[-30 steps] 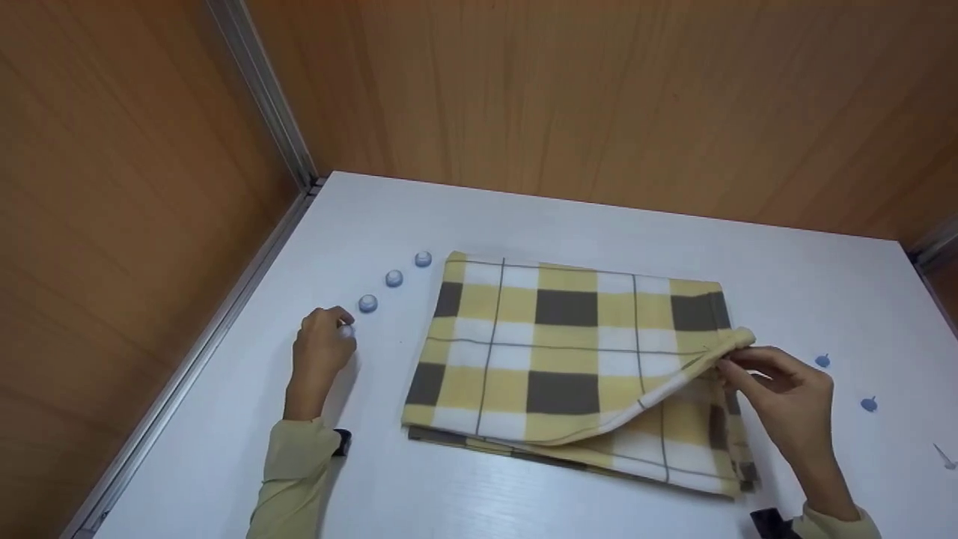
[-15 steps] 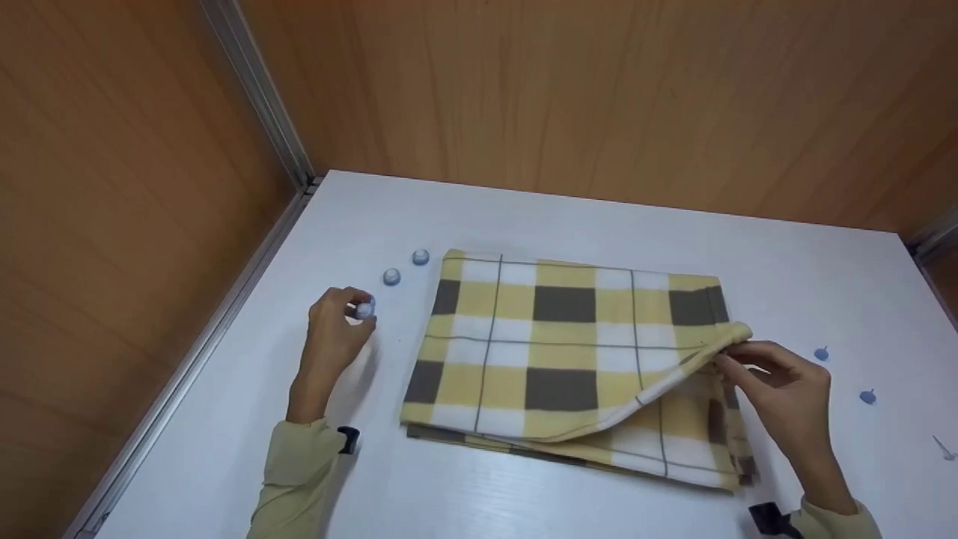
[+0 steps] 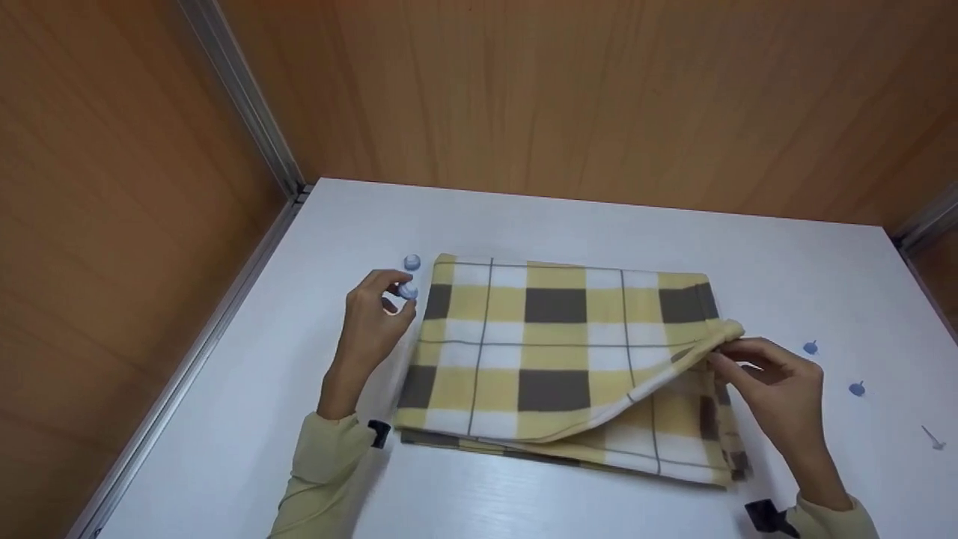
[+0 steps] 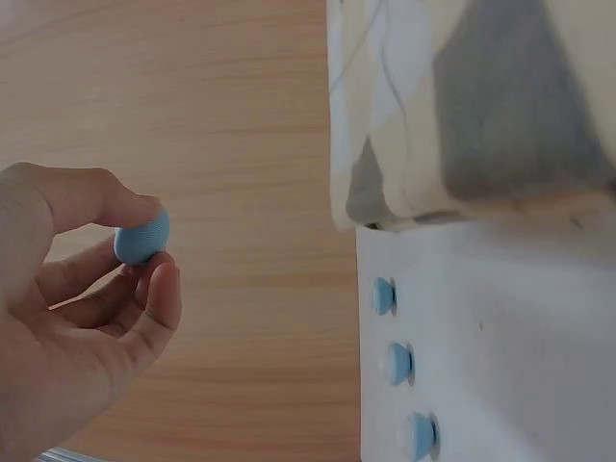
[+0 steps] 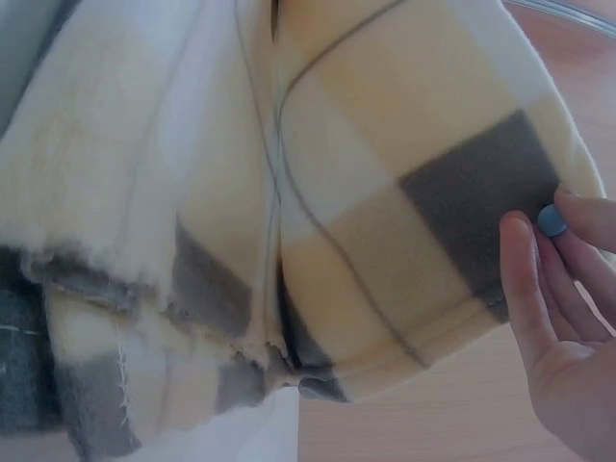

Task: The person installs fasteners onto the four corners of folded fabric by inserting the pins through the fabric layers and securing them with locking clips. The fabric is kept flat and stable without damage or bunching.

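A folded yellow, white and dark grey plaid blanket (image 3: 555, 329) lies on the white table. My left hand (image 3: 370, 322) pinches a small round blue cap (image 4: 141, 241) between thumb and fingers, raised near the blanket's left edge. My right hand (image 3: 786, 389) grips the lifted right corner of the blanket's top layer, the edge rolled up there. In the right wrist view, a small blue disc (image 5: 551, 220) sits between the thumb and fingers against the cloth. It looks like the base of a pin; any spike on it is hidden.
Several blue caps stand in a row left of the blanket; one (image 3: 412, 262) shows past my left hand. Blue pins (image 3: 857, 388) with upright spikes and a tipped pin (image 3: 932, 439) lie at the right. Wooden panels (image 3: 554, 97) border the table.
My left hand has lifted a cap from the table and carried it right and away from me, toward the blanket. My right hand keeps its hold on the corner, almost still.
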Available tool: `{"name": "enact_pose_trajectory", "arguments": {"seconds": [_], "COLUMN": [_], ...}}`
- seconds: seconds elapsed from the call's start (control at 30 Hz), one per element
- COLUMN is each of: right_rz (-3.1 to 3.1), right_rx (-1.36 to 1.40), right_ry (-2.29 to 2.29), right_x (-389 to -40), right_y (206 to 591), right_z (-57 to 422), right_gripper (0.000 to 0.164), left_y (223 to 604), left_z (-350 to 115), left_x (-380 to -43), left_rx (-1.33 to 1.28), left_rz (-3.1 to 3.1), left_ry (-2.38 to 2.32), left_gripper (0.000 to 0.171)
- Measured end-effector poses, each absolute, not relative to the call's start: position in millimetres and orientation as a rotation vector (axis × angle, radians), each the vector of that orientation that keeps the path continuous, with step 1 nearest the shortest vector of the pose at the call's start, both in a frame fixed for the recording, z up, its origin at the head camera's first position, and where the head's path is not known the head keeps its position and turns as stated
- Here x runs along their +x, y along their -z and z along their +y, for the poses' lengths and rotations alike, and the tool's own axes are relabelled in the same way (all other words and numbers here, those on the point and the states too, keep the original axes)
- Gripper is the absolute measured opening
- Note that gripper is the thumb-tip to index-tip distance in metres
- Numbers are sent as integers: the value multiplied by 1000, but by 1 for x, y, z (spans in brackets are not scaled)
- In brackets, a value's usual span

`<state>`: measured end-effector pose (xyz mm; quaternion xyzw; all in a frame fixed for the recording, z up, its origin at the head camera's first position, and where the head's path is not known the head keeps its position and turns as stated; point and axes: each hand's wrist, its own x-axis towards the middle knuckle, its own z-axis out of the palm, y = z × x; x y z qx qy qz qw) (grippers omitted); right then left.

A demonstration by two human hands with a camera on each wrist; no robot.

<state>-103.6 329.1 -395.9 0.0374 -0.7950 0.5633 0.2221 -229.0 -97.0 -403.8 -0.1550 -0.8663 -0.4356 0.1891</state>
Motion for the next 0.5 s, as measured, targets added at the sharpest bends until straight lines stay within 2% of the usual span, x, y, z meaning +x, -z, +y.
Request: {"name": "enact_pose_trajectory", "arguments": {"seconds": [0.23, 0.5], "right_rz": [-2162, -2158], "right_rx": [236, 209], "right_ry": [-1524, -1526], "right_x": [-103, -101], "right_y": [400, 402], "right_z": [327, 325], "right_gripper": [21, 20], "left_y": [397, 390], "left_z": [-69, -39], "left_x": [-228, -229], "left_rx": [-603, -766], "left_rz": [-2425, -2355], "left_ry": [1228, 1376], "left_gripper": [25, 26]}}
